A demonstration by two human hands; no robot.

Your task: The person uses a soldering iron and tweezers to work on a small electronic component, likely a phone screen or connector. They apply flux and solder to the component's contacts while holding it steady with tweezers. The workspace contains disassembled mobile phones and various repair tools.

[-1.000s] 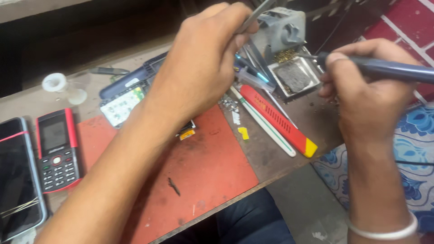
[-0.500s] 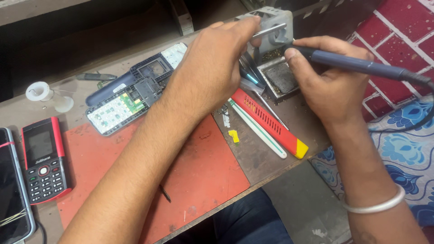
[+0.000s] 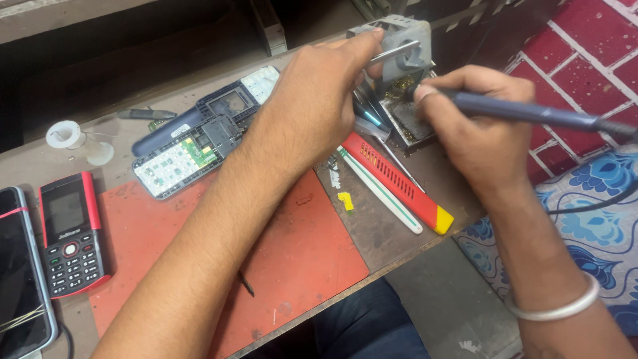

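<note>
Your left hand (image 3: pixel 312 110) now pinches tweezers (image 3: pixel 393 53) at the soldering stand (image 3: pixel 399 40); your right hand (image 3: pixel 475 133), fingers wrapped around the soldering iron (image 3: pixel 525 113), has closed in beside them.

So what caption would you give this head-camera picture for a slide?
Left hand holds tweezers and right hand a soldering iron at a grey stand, beside an opened phone.

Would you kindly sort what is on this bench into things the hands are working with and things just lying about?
In use:
- left hand pinching metal tweezers
- right hand holding blue soldering iron
- grey stand with its dirty tray

Lying about:
- opened phone
- red keypad phone
- solder spool
- red-and-yellow tool
- red mat
</note>
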